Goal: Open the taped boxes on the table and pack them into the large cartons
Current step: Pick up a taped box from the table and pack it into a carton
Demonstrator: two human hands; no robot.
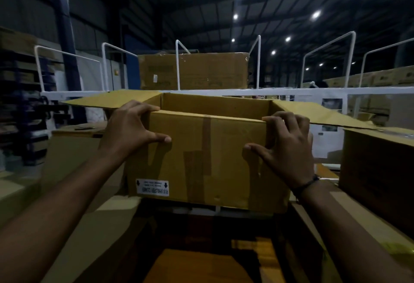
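Note:
A brown cardboard box (pixel 208 159) fills the middle of the head view, its top flaps spread open to left and right. Brown tape runs down its near face, and a white label sits upside down at the lower left. My left hand (pixel 132 128) grips the near top edge at the left corner, fingers over the rim. My right hand (pixel 284 146) grips the same edge at the right corner. The box is held above a large open carton (pixel 201 249), whose dark inside lies below.
Another closed carton (pixel 195 71) stands behind on a white-framed table with upright rails (pixel 224 92). A tall brown carton (pixel 378 170) is at the right. More cardboard (pixel 74 148) lies to the left. Dark shelving lines the far left.

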